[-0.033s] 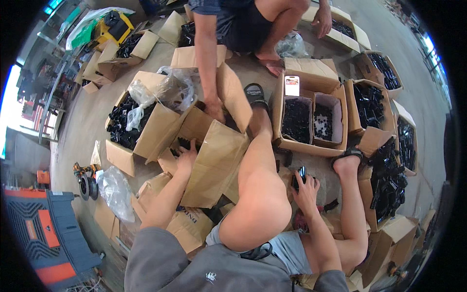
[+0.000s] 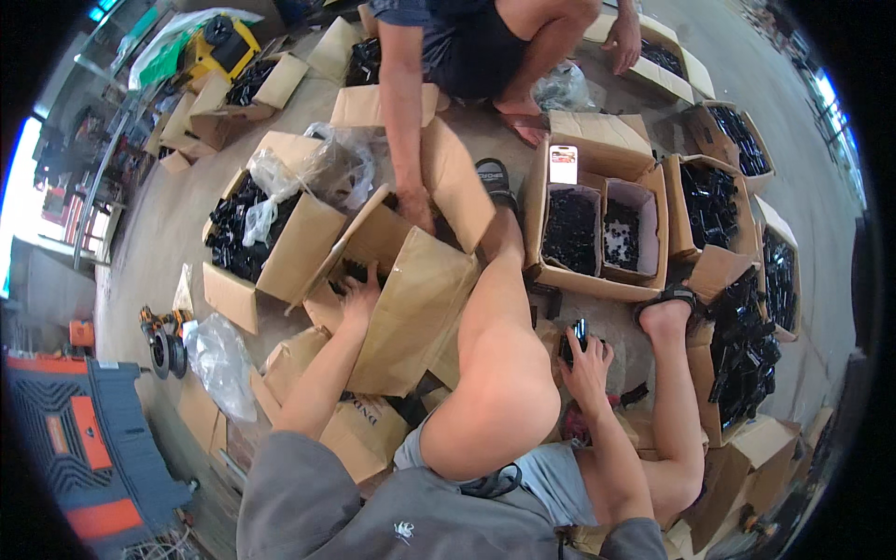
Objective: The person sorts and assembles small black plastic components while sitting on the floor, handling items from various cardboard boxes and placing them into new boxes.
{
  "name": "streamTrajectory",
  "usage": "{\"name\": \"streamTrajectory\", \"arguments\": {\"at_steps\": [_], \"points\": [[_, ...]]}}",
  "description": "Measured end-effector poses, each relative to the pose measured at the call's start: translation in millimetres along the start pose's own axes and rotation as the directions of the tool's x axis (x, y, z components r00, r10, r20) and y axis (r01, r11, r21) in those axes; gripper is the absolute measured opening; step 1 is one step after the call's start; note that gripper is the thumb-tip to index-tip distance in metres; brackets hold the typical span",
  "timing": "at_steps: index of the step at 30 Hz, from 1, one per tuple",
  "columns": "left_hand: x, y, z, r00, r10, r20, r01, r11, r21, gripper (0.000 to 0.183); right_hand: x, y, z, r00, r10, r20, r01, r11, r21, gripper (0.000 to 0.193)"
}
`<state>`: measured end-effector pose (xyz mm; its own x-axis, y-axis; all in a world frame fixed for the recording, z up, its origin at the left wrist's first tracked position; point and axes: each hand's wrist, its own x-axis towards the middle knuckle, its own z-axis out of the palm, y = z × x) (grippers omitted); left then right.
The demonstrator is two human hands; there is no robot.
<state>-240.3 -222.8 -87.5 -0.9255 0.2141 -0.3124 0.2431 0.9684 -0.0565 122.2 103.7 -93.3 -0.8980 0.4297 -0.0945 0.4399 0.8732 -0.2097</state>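
Observation:
My left hand (image 2: pixel 357 297) reaches over the edge of an open cardboard box (image 2: pixel 408 322), its fingers apart and bent against dark pieces in the shadowed inside. Some fingertips are hidden there. My right hand (image 2: pixel 587 362), low beside my bent knee, is closed around a glossy black part (image 2: pixel 581 332), most of which the fingers cover. A co-worker's arm (image 2: pixel 403 131) comes from the far side and reaches into the same box, with the fingers out of sight.
A larger carton (image 2: pixel 597 283) holds two inner boxes of small black pieces, with a phone (image 2: pixel 563 164) on its rim. Glossy black parts fill cartons at the right (image 2: pixel 707 205) and left (image 2: pixel 245 233). A plastic bag (image 2: pixel 220 364) and a toolbox (image 2: pixel 103 448) lie left.
The box flap by the co-worker's arm has shifted slightly right. The co-worker's arm has moved a little right too. My two hands stay almost where they were.

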Motion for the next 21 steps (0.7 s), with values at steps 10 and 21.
{"name": "streamTrajectory", "arguments": {"at_steps": [10,21], "points": [[-16.7,7.2,-49.7,0.997,0.022,0.075,0.000,0.959,-0.283,0.048,-6.8,0.0,10.0,0.999,0.013,-0.035,-0.015,0.998,-0.054,0.085],[-113.2,10.9,-210.3,0.918,0.363,-0.159,-0.067,-0.254,-0.965,0.088,2.1,12.5,4.2,0.993,-0.002,-0.121,-0.002,1.000,-0.030,0.085]]}}
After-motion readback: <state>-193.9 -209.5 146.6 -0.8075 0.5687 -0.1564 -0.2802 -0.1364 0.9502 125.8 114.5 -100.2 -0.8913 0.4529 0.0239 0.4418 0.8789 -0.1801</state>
